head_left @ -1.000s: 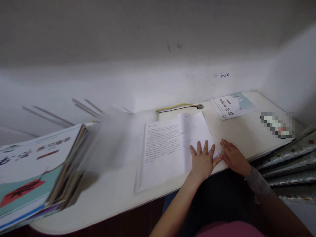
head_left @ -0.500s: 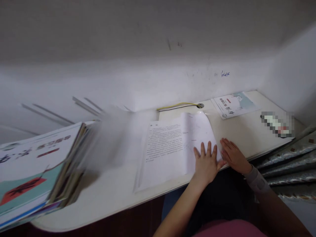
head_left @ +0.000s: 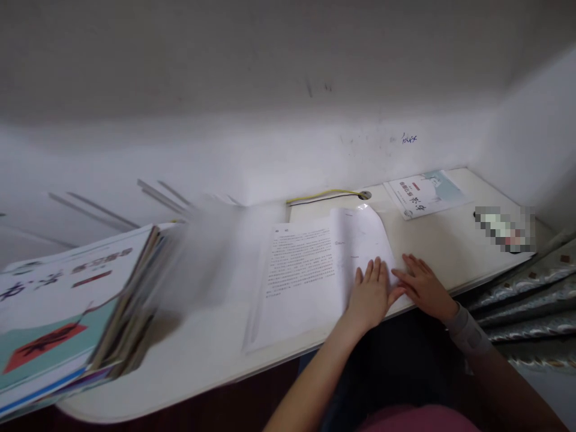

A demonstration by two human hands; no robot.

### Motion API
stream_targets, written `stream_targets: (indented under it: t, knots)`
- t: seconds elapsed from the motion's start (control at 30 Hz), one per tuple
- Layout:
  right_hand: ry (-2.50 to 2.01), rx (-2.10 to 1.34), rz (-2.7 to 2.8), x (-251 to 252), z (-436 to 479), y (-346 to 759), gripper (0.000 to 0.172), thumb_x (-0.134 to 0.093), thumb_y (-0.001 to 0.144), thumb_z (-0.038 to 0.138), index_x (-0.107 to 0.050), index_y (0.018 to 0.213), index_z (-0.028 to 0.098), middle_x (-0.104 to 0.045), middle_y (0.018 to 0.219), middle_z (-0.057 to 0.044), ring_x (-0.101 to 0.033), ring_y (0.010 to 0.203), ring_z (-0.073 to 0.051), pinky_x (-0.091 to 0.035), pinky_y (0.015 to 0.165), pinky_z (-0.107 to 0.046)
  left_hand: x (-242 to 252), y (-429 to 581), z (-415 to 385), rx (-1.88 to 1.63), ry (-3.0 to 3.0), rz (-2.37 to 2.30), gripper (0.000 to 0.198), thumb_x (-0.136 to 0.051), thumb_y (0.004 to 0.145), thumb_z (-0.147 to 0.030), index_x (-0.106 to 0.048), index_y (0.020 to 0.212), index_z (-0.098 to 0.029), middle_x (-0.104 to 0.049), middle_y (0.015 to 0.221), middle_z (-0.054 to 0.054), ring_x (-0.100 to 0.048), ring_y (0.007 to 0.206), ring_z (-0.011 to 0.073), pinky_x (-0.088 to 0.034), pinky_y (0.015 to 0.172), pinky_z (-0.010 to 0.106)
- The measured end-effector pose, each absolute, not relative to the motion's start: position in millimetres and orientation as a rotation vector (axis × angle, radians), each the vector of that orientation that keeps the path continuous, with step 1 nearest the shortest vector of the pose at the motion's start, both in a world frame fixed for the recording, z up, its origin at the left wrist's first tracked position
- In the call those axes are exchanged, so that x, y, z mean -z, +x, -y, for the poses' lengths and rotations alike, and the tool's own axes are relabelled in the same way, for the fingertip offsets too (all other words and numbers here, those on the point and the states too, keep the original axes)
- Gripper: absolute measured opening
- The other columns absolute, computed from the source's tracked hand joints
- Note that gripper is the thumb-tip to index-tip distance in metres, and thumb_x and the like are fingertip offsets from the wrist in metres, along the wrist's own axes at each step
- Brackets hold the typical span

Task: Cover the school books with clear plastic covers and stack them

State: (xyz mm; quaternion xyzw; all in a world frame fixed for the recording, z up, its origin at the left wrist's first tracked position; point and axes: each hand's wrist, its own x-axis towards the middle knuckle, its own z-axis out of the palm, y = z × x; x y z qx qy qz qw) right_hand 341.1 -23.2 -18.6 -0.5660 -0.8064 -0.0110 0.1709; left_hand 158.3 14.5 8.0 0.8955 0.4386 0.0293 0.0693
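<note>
One open booklet (head_left: 308, 276) lies beneath the left hand (head_left: 369, 296).

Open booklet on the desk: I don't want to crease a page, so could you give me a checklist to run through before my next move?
1. Open booklet supported by the desk: ok, it lies on top.
2. Right page fully flat: not ok, its upper outer corner looks curled.
3. Left hand on the right page: ok, spread flat near its lower outer part.
4. Right hand off the right page: cannot tell, it is right at the page's outer edge.
5. Yellow cable clear of the open booklet: ok, it runs behind it.
6. Book stack clear of the open booklet: cannot tell, the area between is blurred.
</note>
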Motion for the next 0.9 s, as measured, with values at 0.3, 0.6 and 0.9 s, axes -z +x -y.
stream_targets:
  t: [0.3, 0.6, 0.9]
  knots:
    - [-1.623, 0.069, 2.263, 16, 24, 336, 0.032, -0.046, 0.092, 0.033, -0.06, 0.121, 0.027, -0.039, 0.143, -0.013, -0.035, 0.131, -0.03, -0.035, 0.102, -0.048, -29, 150, -127, 0.138, 2.855, -0.971, 0.048, -0.032, 0.092, -0.042, -0.044, 0.134, -0.021, -0.043, 0.142, 0.01, -0.036, 0.131, 0.0241, -0.028, 0.105, 0.041]
    - [-1.617, 0.056, 2.254, 20, 24, 334, 0.033, -0.048, 0.091, 0.032, -0.06, 0.121, 0.027, -0.043, 0.14, -0.014, -0.036, 0.131, -0.03, -0.034, 0.102, -0.049, -28, 169, -210, 0.192, 2.884, -1.078, 0.057, -0.027, 0.091, -0.053, -0.03, 0.142, -0.026, -0.029, 0.15, 0.008, -0.021, 0.138, 0.0298, -0.02, 0.106, 0.052]
    - [-1.625, 0.059, 2.214, 17, 24, 330, 0.031, -0.049, 0.09, 0.033, -0.06, 0.12, 0.03, -0.045, 0.139, -0.011, -0.036, 0.131, -0.029, -0.035, 0.102, -0.048, -36, 142, -100, 0.277, 2.912, -0.95, 0.082, -0.032, 0.081, -0.07, -0.037, 0.138, -0.011, -0.033, 0.145, 0.021, -0.025, 0.134, 0.0394, -0.018, 0.105, 0.057]
